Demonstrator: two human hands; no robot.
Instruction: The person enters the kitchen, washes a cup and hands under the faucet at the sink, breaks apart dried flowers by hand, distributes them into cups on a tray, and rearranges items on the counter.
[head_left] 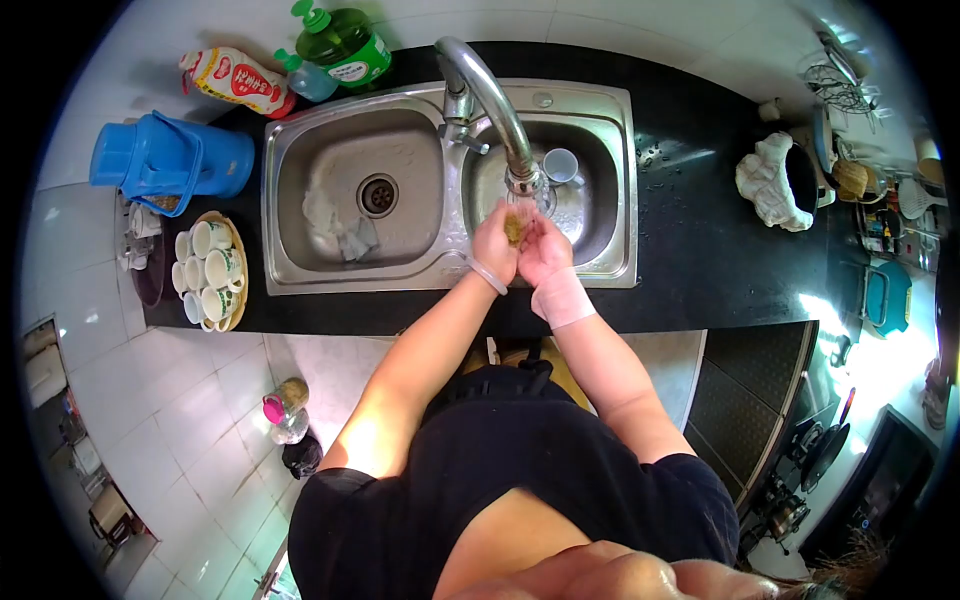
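Note:
Under the tap (pixel 490 100), a yellowish-green sponge-like pad (pixel 514 229) sits between my two hands, with water running over it. My left hand (pixel 494 243) is closed on one side of the pad; a pale bracelet circles that wrist. Curled fingers of my right hand (pixel 545 250) press against the other side, and a pale wrap (pixel 562 297) covers the right wrist. Both hands are over the front of the right sink basin (pixel 600 215). Just behind them a white cup (pixel 561 166) lies in that basin. Part of the pad is hidden by my fingers.
A wet cloth (pixel 357 240) lies in the left basin (pixel 330 140). Left of the sink are a tray of cups (pixel 220 268) and a blue thermos jug (pixel 180 160). Soap bottles (pixel 343 48) stand behind. On the right counter sits a pot with a white cloth (pixel 773 185).

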